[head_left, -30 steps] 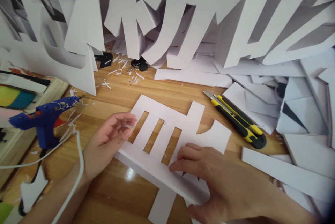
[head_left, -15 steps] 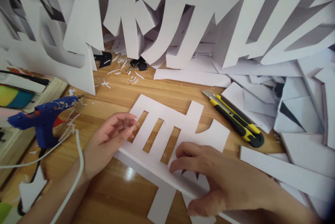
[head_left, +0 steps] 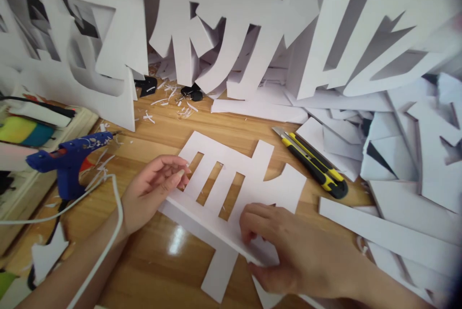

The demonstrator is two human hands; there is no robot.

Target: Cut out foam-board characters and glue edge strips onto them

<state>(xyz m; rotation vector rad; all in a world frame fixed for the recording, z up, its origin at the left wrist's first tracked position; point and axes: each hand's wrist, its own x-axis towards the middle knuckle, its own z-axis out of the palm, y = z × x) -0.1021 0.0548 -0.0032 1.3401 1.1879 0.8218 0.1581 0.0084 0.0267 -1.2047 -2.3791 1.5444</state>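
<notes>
A white foam-board character (head_left: 212, 174) with long slots and a strip standing along its near edge lies on the wooden table. My left hand (head_left: 155, 191) is at its left end, fingers loosely curled over the first slot, thumb near the fingertips; nothing shows between them. The lower fingers are partly hidden. My right hand (head_left: 288, 249) straddles the near edge towards the right, bent fingers on the inner side and thumb on the outer side, closed on the board. It covers part of the character's right portion.
A yellow-black utility knife (head_left: 314, 162) lies behind the board, blade out. At the left is a blue glue gun (head_left: 70, 160); its white cord (head_left: 115, 203) crosses over my left forearm. Large white cut-out characters (head_left: 231, 25) stand behind. Foam-board offcuts (head_left: 382, 232) are piled at the right.
My right hand has drawn its fingers and thumb closer together about the near edge. The left hand has barely moved. The whole view has shifted slightly.
</notes>
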